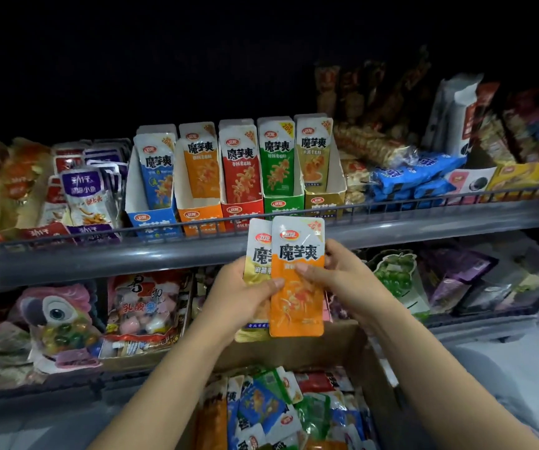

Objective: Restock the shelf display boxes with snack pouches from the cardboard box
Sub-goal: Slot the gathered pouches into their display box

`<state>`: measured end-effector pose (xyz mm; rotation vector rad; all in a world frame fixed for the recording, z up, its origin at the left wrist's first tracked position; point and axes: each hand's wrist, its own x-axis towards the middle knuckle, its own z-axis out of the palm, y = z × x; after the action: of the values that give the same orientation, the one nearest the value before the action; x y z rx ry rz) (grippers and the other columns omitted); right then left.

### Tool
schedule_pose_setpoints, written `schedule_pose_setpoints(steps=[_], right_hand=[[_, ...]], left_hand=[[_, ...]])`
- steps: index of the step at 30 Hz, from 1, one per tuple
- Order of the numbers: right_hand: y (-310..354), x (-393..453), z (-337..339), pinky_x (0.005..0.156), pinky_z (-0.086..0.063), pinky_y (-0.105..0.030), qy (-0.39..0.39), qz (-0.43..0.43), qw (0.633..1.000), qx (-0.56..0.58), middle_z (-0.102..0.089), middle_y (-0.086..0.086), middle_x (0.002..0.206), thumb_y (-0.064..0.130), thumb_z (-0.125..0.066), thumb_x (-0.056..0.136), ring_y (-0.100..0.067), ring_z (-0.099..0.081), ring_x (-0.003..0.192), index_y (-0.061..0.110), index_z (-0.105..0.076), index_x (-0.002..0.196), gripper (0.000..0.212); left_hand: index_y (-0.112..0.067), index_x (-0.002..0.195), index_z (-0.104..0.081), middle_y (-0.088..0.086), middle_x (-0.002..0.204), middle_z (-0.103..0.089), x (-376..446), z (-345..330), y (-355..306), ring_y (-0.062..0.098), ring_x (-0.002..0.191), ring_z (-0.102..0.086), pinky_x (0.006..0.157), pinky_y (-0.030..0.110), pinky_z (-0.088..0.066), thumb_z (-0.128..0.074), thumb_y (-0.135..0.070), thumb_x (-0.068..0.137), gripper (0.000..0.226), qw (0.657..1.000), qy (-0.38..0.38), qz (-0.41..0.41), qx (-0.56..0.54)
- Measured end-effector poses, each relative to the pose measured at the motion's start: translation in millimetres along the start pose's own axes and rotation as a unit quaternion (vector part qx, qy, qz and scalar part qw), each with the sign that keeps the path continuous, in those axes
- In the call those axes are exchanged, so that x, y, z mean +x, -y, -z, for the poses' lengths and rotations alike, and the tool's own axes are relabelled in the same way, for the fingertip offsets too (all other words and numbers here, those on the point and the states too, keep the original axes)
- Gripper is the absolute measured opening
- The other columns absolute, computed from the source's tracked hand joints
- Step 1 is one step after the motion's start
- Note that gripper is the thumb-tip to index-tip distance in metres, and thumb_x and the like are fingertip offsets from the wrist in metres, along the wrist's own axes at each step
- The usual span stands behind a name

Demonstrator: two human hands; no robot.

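Note:
My left hand (245,297) and my right hand (342,274) together hold a small stack of snack pouches below the upper shelf rail. An orange pouch (295,306) faces me on top, and a yellow pouch (255,261) sticks out behind it on the left. Several display boxes stand in a row on the upper shelf: blue (151,219), orange (201,216), red (240,211), green (282,204) and yellow (325,201), each with matching pouches upright inside. The cardboard box (364,349) sits low in front of me, full of mixed loose pouches (281,407).
A grey shelf rail (164,254) runs across in front of the display boxes. Purple and red fish-snack packs (83,190) fill the upper shelf's left; blue packs (417,173) and cartons lie to the right. The lower shelf holds candy bags (145,306) and a parrot-shaped pack (57,319).

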<state>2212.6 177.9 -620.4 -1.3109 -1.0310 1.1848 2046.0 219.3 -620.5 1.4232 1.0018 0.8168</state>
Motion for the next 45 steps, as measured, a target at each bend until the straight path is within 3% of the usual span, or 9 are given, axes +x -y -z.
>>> schedule_pose_setpoints(steps=[4, 8, 16, 23, 26, 30, 35, 40, 45], right_hand=[[42, 34, 6, 0.064, -0.057, -0.028, 0.060, -0.004, 0.997, -0.048, -0.073, -0.007, 0.097, 0.005, -0.069, 0.081, -0.020, -0.071, 0.082, 0.012, -0.056, 0.115, 0.037], [71, 69, -5, 0.065, -0.057, -0.034, 0.058, 0.015, 0.994, -0.090, -0.074, -0.005, 0.088, -0.001, -0.068, 0.081, -0.021, -0.070, 0.078, 0.010, -0.060, 0.115, 0.036], [125, 136, -51, 0.063, -0.058, -0.031, -0.016, 0.085, 0.983, -0.160, -0.069, -0.002, 0.092, 0.007, -0.068, 0.084, -0.017, -0.068, 0.081, 0.016, -0.053, 0.113, 0.034], [149, 199, -106, 0.089, -0.050, -0.036, -0.092, 0.174, 0.941, -0.274, -0.064, -0.004, 0.117, 0.018, -0.071, 0.083, -0.022, -0.061, 0.106, 0.013, -0.053, 0.123, 0.044], [145, 214, -121, 0.083, -0.045, -0.026, -0.099, 0.181, 0.917, -0.341, -0.061, -0.006, 0.122, 0.021, -0.068, 0.085, -0.023, -0.058, 0.112, 0.011, -0.052, 0.124, 0.044], [133, 225, -129, 0.087, -0.047, -0.030, -0.060, 0.153, 0.901, -0.402, -0.062, -0.007, 0.122, 0.019, -0.074, 0.080, -0.024, -0.058, 0.113, 0.009, -0.056, 0.122, 0.047], [139, 233, -114, 0.082, -0.047, -0.026, -0.017, 0.156, 0.887, -0.435, -0.064, -0.002, 0.110, 0.016, -0.075, 0.078, -0.017, -0.060, 0.101, 0.012, -0.064, 0.089, 0.016], [152, 242, -115, 0.074, -0.049, -0.029, -0.025, 0.170, 0.812, -0.558, -0.066, 0.001, 0.093, 0.025, -0.075, 0.078, -0.018, -0.063, 0.091, 0.016, -0.068, 0.090, 0.016], [162, 253, -123, 0.081, -0.044, -0.031, -0.067, 0.197, 0.663, -0.719, -0.063, 0.000, 0.112, 0.041, -0.065, 0.085, -0.023, -0.057, 0.106, 0.025, -0.064, 0.111, 0.030]], left_hand=[[-0.027, 0.089, -0.061, -0.008, 0.087, -0.071, 21, 17, -27, 0.005, 0.076, -0.068, 0.065, 0.024, -0.056, -0.070, -0.007, 0.083, 0.023, 1.000, -0.008, -0.017, 0.014], [-0.028, 0.090, -0.060, -0.009, 0.091, -0.070, 40, 29, -42, 0.010, 0.085, -0.067, 0.075, 0.031, -0.056, -0.068, -0.007, 0.084, 0.023, 0.999, -0.034, -0.037, -0.007], [-0.026, 0.099, -0.063, -0.006, 0.095, -0.071, 62, 79, -27, 0.017, 0.087, -0.069, 0.080, 0.041, -0.057, -0.066, -0.021, 0.088, 0.013, 0.972, -0.229, -0.048, -0.021], [-0.024, 0.097, -0.067, -0.004, 0.092, -0.074, 70, 103, -22, 0.020, 0.087, -0.071, 0.082, 0.049, -0.056, -0.068, -0.017, 0.086, 0.013, 0.977, -0.198, -0.022, -0.071], [-0.023, 0.099, -0.066, -0.005, 0.091, -0.075, 71, 106, -21, 0.017, 0.084, -0.071, 0.079, 0.044, -0.058, -0.068, -0.016, 0.086, 0.016, 0.981, -0.175, -0.009, -0.087], [-0.023, 0.097, -0.066, -0.007, 0.087, -0.075, 72, 108, -20, 0.015, 0.081, -0.072, 0.072, 0.037, -0.059, -0.067, -0.017, 0.087, 0.012, 0.980, -0.178, -0.007, -0.093], [-0.020, 0.100, -0.068, 0.000, 0.089, -0.075, 72, 112, -18, 0.021, 0.081, -0.072, 0.060, 0.031, -0.057, -0.066, -0.018, 0.088, 0.013, 0.976, -0.169, 0.016, -0.137], [-0.021, 0.102, -0.066, -0.001, 0.090, -0.075, 71, 112, -19, 0.020, 0.081, -0.072, 0.061, 0.031, -0.058, -0.066, -0.019, 0.087, 0.014, 0.975, -0.163, 0.021, -0.147], [-0.020, 0.101, -0.066, 0.000, 0.088, -0.075, 72, 113, -20, 0.021, 0.080, -0.072, 0.060, 0.032, -0.057, -0.068, -0.019, 0.086, 0.015, 0.973, -0.169, 0.031, -0.152]])
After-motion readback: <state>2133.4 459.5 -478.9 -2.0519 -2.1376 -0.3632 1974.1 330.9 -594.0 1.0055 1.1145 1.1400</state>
